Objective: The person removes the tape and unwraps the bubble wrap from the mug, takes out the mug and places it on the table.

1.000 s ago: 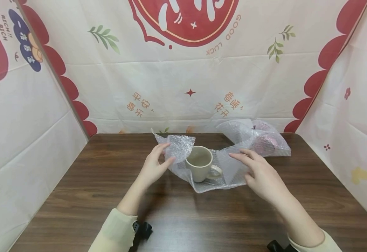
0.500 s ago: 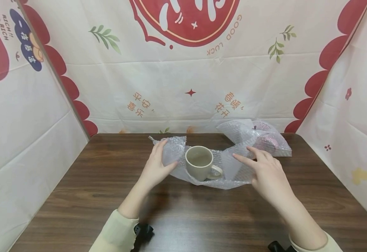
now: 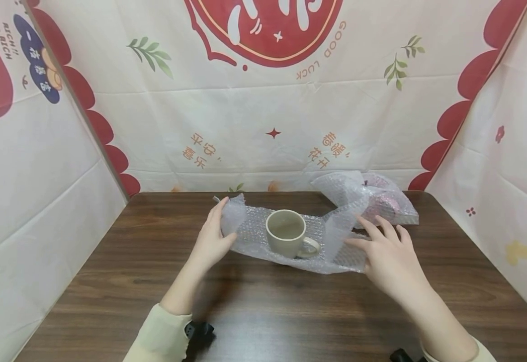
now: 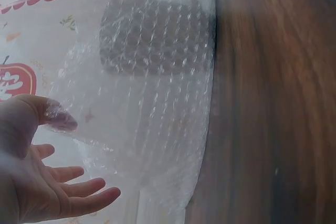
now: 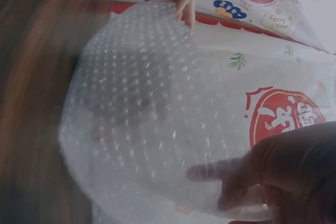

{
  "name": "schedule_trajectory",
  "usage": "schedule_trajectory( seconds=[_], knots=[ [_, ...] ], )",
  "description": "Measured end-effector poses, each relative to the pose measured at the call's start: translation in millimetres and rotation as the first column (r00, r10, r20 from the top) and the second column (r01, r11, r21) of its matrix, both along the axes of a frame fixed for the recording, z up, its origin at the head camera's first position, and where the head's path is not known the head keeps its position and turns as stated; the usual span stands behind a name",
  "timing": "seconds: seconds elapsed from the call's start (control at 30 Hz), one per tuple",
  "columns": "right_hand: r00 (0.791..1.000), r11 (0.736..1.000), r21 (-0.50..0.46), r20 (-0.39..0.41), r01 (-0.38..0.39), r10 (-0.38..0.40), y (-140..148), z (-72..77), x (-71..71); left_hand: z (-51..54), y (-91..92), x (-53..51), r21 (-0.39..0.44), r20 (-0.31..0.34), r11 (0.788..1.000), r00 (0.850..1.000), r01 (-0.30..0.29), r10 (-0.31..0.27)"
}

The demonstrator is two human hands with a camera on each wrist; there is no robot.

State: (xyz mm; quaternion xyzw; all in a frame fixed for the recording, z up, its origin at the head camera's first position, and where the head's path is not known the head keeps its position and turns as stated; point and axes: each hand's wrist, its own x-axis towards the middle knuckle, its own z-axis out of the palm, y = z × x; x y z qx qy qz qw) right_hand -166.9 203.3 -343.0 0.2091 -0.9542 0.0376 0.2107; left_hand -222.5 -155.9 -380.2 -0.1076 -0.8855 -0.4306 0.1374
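Observation:
A beige mug (image 3: 286, 234) stands upright on a sheet of bubble wrap (image 3: 254, 239), its handle to the right. My left hand (image 3: 209, 241) touches the sheet's raised left end, fingers spread; in the left wrist view the thumb (image 4: 62, 119) lies against the wrap. At the sheet's right end, my right hand (image 3: 392, 259) has its fingers fanned out and touches the plastic. Seen from the right wrist, the thumb and a finger are at the wrap's near edge (image 5: 157, 182), and the mug is a dim shape behind the bubbles.
A second bubble-wrapped bundle (image 3: 383, 203), pinkish inside, sits at the back right of the dark wooden table (image 3: 263, 317), close to the sheet's right end. Printed cloth walls (image 3: 263, 110) stand behind and on both sides.
My left hand has moved left, drawing the folded left end of the wrap away from the mug. My right hand has shifted slightly right and down. The mug stays put.

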Motion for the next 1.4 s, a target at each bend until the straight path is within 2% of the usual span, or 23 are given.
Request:
schedule_trajectory(
  seconds=[0.3, 0.47, 0.6, 0.7, 0.77, 0.87, 1.0, 1.17, 1.4],
  knots=[
    [0.994, 0.998, 0.004, 0.089, 0.069, -0.069, 14, -14.0, 7.5, -2.5, -21.0, 6.9, 0.045, 0.061, 0.997, 0.997, -0.060, 0.057],
    [0.986, 0.997, 0.028, 0.143, 0.078, -0.081, 15, -19.7, 9.2, -1.0, -31.0, 10.3, 0.058, 0.074, 0.991, 0.990, -0.124, 0.119],
    [0.981, 0.995, 0.038, 0.166, 0.097, -0.102, 14, -22.3, 9.6, 0.0, -37.6, 10.1, -0.007, 0.057, 0.983, 0.982, -0.181, 0.181],
    [0.970, 0.992, 0.055, 0.207, 0.117, -0.126, 14, -23.2, 10.7, 0.0, -40.5, 9.1, -0.113, 0.032, 0.976, 0.981, -0.188, 0.193],
    [0.961, 0.989, 0.066, 0.237, 0.129, -0.141, 13, -24.0, 11.7, -0.8, -41.5, 8.9, -0.195, 0.022, 0.965, 0.983, -0.176, 0.184],
    [0.949, 0.987, 0.084, 0.272, 0.140, -0.157, 13, -25.7, 12.7, -4.9, -41.9, 8.6, -0.326, 0.009, 0.933, 0.986, -0.152, 0.164],
    [0.938, 0.983, 0.113, 0.302, 0.144, -0.172, 14, -30.1, 11.3, -12.2, -41.0, 8.1, -0.421, 0.034, 0.902, 0.992, -0.094, 0.119],
    [0.926, 0.983, 0.123, 0.336, 0.138, -0.172, 16, -37.3, 5.8, -18.4, -41.1, 7.0, -0.450, 0.116, 0.893, 0.992, 0.007, 0.051],
    [0.894, 0.979, 0.140, 0.403, 0.150, -0.195, 21, -46.4, -1.1, -24.2, -39.6, 6.2, -0.442, 0.259, 0.886, 0.965, 0.143, -0.027]
  ],
)
